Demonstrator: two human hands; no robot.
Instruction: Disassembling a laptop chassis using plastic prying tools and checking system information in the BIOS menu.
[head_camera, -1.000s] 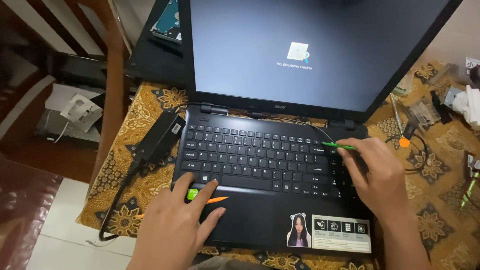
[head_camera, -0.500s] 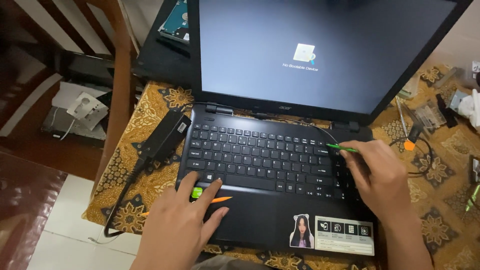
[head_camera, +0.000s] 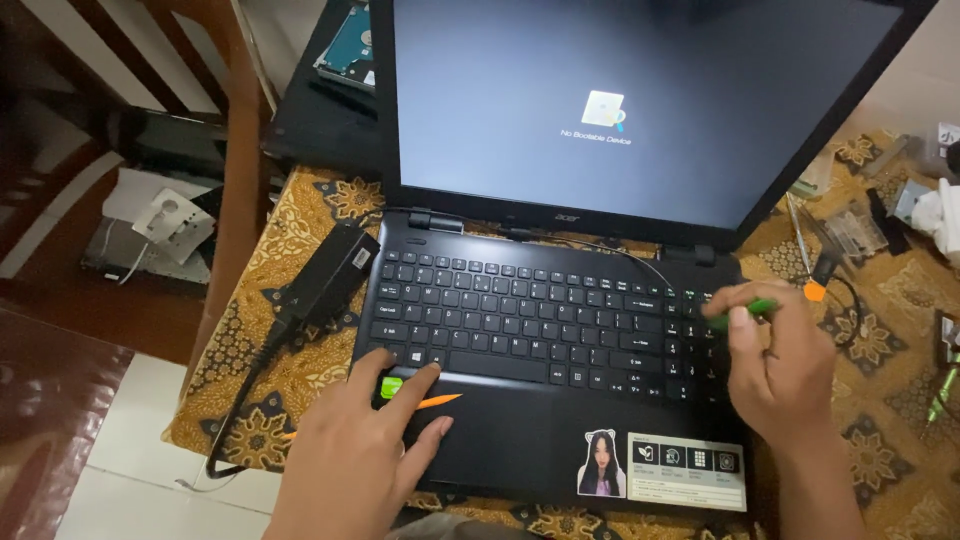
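Left hand (head_camera: 355, 465) flat on laptop (head_camera: 560, 350) palm rest, fingers spread, orange pry tool (head_camera: 440, 401) beneath; right hand (head_camera: 780, 360) fingers pinching green tool (head_camera: 745, 311) over keyboard's right edge; power adapter (head_camera: 330, 275) left on tabletop

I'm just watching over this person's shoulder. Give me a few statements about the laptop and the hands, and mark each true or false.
1. The laptop is open with its screen lit. True.
2. The right hand holds a red hammer. False: it holds a slim green tool over the keyboard's right side.
3. The left hand rests on the palm rest, by a green sticker. True.
4. The power adapter lies to the right of the laptop. False: it lies on the patterned cloth to its left.
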